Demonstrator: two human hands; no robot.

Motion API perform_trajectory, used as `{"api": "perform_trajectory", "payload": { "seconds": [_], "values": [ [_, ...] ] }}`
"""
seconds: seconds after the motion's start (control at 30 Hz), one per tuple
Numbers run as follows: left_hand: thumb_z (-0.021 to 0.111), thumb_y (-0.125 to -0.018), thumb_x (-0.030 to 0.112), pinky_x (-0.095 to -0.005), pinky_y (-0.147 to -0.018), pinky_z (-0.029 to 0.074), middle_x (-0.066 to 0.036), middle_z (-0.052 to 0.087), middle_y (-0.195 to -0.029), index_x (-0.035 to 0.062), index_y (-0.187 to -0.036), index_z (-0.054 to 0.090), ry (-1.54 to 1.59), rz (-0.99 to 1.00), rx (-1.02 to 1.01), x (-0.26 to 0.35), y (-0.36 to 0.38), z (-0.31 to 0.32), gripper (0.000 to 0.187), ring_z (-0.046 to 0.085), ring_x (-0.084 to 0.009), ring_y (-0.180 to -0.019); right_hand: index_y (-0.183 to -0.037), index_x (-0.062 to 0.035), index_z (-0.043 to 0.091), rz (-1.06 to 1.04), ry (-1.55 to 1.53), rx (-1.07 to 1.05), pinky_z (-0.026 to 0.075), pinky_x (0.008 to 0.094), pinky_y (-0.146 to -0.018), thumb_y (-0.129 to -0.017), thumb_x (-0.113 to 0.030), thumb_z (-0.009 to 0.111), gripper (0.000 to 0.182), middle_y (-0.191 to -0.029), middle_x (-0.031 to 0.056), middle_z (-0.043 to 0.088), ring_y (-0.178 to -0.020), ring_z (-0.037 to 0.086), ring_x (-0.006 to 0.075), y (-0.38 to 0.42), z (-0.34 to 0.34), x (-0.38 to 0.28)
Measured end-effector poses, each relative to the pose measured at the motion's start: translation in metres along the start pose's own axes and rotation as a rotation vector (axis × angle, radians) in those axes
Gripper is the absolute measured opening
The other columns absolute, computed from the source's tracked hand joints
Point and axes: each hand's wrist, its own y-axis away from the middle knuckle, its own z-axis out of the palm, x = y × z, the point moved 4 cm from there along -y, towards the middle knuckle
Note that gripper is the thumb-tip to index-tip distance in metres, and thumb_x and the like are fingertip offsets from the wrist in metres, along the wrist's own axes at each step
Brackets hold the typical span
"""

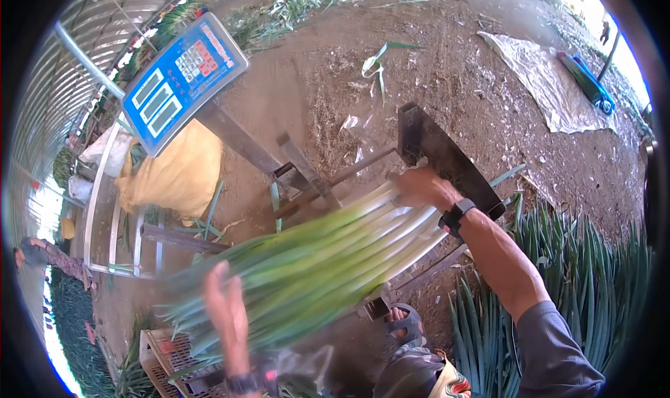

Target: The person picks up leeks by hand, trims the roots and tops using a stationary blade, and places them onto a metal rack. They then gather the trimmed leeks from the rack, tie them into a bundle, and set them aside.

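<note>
A broad bundle of long green onions (314,258) lies across a metal frame, its white ends at the upper right and its green tips at the lower left, blurred. My right hand (424,188) is at the white ends, beside a dark metal end plate (450,160); its fingertips are hard to make out. Over the green leaves is my left hand (227,307), blurred, with its fingers apart and nothing visible in them. A blue scale display (183,84) stands on a post at the upper left.
A yellow sack (174,171) sits behind the metal rack at the left. A plastic crate (164,363) is at the lower left. More green onions (558,286) lie at the right. A pale sheet (544,84) lies farther back. Another person's arm (59,255) shows at the far left.
</note>
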Motion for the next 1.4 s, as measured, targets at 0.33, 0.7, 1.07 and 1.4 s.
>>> {"api": "perform_trajectory", "payload": {
  "seconds": [0.33, 0.7, 1.07, 1.4],
  "values": [
    [0.060, -0.098, 0.007, -0.0357, -0.098, 0.050, -0.010, 0.066, -0.116, -0.0041, -0.122, 0.063, 0.081, -0.112, 0.192, 0.097, 0.171, -0.184, 0.027, 0.065, -0.0208, -0.108, -0.113, -0.0031, 0.068, -0.348, -0.270, 0.695, 0.053, 0.0397, -0.072, -0.092, -0.006, 0.064, 0.022, -0.096, 0.0136, 0.070, -0.080, 0.066, 0.0304, 0.104, -0.077, -0.060],
    [0.065, -0.093, 0.010, -0.0297, -0.073, 0.055, -0.007, 0.072, -0.092, -0.0006, -0.109, 0.069, -0.376, -1.113, 0.752, -0.174, 0.799, -0.314, 0.020, 0.067, -0.0161, -0.079, -0.108, 0.0003, 0.066, -0.631, -0.618, 0.215, 0.045, 0.0254, -0.062, -0.087, 0.001, 0.060, 0.021, -0.089, 0.0049, 0.061, -0.070, 0.058, 0.0114, 0.276, -0.035, -0.190],
    [0.070, -0.085, 0.022, -0.0479, -0.096, 0.048, -0.016, 0.071, -0.113, 0.0082, -0.112, 0.072, -0.510, -1.484, 0.186, -0.146, 0.855, -0.176, 0.030, 0.065, -0.0351, -0.109, -0.101, 0.0006, 0.065, -0.875, -0.475, -0.109, 0.047, 0.0279, -0.069, -0.082, 0.007, 0.069, 0.020, -0.088, 0.0058, 0.064, -0.074, 0.057, 0.0135, 0.365, -0.004, -0.398],
    [0.065, -0.082, 0.018, -0.0536, -0.104, 0.041, -0.014, 0.065, -0.128, 0.0104, -0.128, 0.063, -0.457, -1.508, -0.186, -0.213, 0.808, -0.174, 0.047, 0.058, -0.0319, -0.123, -0.099, 0.0025, 0.067, -1.016, -0.227, -0.155, 0.053, 0.0383, -0.074, -0.084, -0.006, 0.077, 0.019, -0.091, 0.0160, 0.070, -0.084, 0.069, 0.0294, 0.397, 0.031, -0.442]
  ]
}}
